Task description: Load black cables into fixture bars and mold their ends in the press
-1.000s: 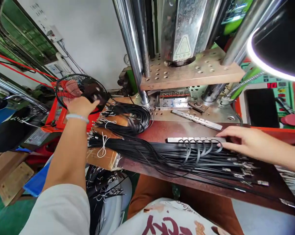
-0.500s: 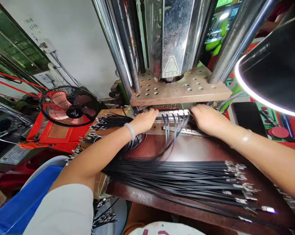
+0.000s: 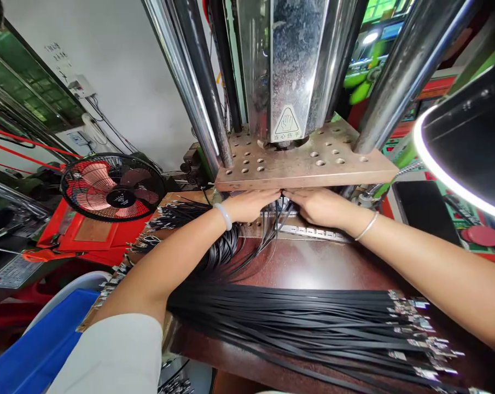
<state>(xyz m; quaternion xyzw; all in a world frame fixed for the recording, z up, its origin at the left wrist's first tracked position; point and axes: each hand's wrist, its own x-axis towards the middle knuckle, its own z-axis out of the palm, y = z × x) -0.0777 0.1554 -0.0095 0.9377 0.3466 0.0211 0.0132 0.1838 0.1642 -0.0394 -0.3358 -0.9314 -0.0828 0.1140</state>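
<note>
My left hand (image 3: 251,205) reaches in under the press plate from the left, fingers stretched toward the middle. From the other side my right hand (image 3: 319,207) comes in, its fingers also stretched out and almost meeting the left fingertips. Between them several flat black cables (image 3: 267,230) hang out over the front of the press and bend down to the left. Their upper ends, at my fingertips, are hidden under the plate and hands. A slotted metal strip (image 3: 313,232) lies on the press base just below my right hand.
Overhead is the thick drilled press plate (image 3: 308,178), between steel columns (image 3: 185,82). A bundle of flat black cables (image 3: 296,323) with metal connectors lies on the brown table (image 3: 313,262). Coiled cables (image 3: 225,246) sit left, near a fan (image 3: 116,189). A ring lamp (image 3: 444,164) hangs right.
Both hands have moved inward, from the two ends of a metal strip with cables to its middle under the plate. The hanging cables have swung to the left.
</note>
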